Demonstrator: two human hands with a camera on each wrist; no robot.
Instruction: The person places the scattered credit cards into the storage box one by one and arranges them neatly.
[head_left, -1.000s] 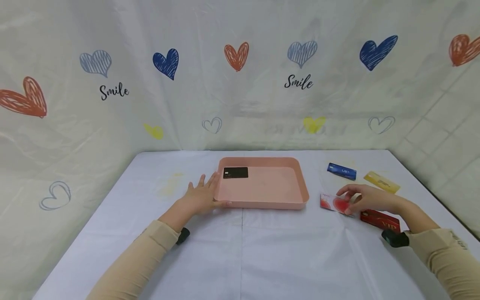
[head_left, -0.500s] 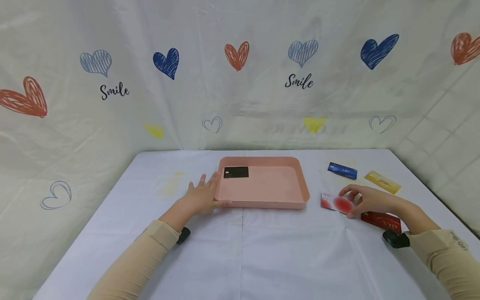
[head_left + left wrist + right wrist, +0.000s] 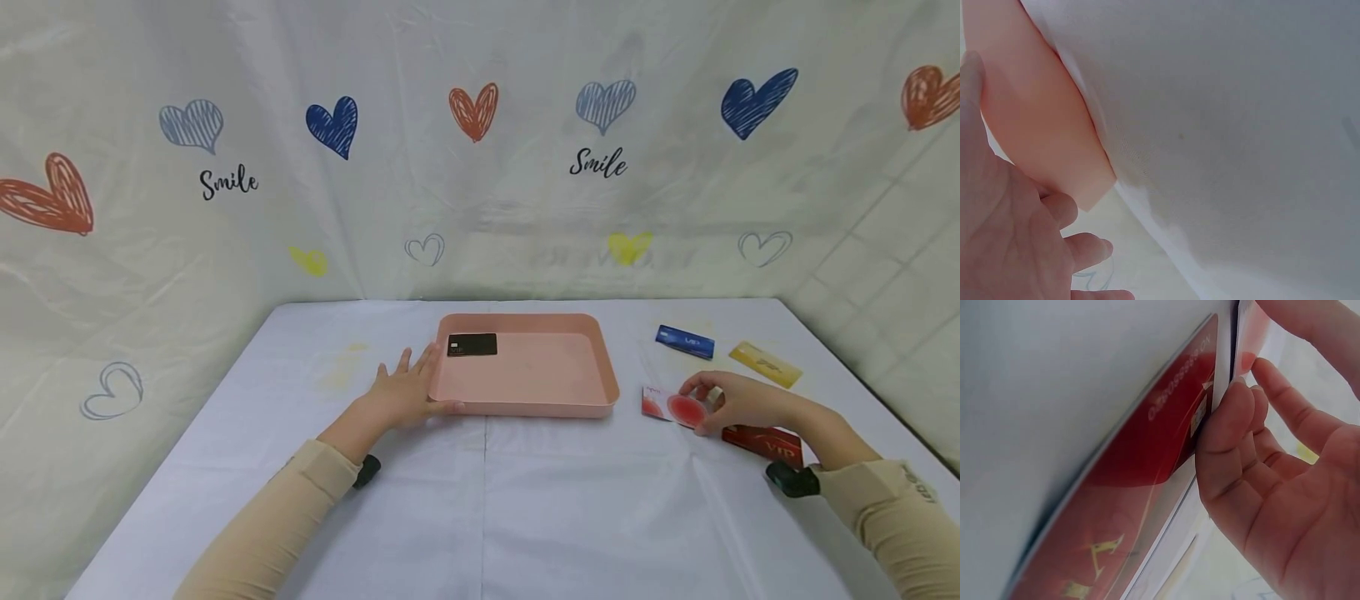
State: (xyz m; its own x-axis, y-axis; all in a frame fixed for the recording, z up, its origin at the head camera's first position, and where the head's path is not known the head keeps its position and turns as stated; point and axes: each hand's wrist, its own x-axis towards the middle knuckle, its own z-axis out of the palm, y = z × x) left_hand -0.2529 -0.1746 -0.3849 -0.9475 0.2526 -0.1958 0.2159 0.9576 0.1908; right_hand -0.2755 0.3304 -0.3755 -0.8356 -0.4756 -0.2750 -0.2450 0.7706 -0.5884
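My left hand (image 3: 401, 396) rests against the left end of a shallow pink tray (image 3: 525, 409). Its fingers are spread along the side wall, with the thumb at the front wall. Inside the tray, at the back left, lies a black VIP card (image 3: 472, 345). To the right of the tray, my right hand (image 3: 742, 402) pinches the right part of a white-and-red card (image 3: 684, 409) between thumb and fingers. The right wrist view shows the thumb and fingertips at that card's edges (image 3: 1249, 344). Just beside this hand is a red VIP card (image 3: 763, 443), partly covered by it.
Behind the right hand lie a blue card (image 3: 684, 342) and a yellow card (image 3: 766, 364). White cloth covers the table (image 3: 480, 517). A pale curtain (image 3: 525, 200) printed with hearts and "Smile" hangs along the back and sides.
My right fingers have shifted slightly right along the white-and-red card, baring more of its red circle. The left hand and tray keep their places.
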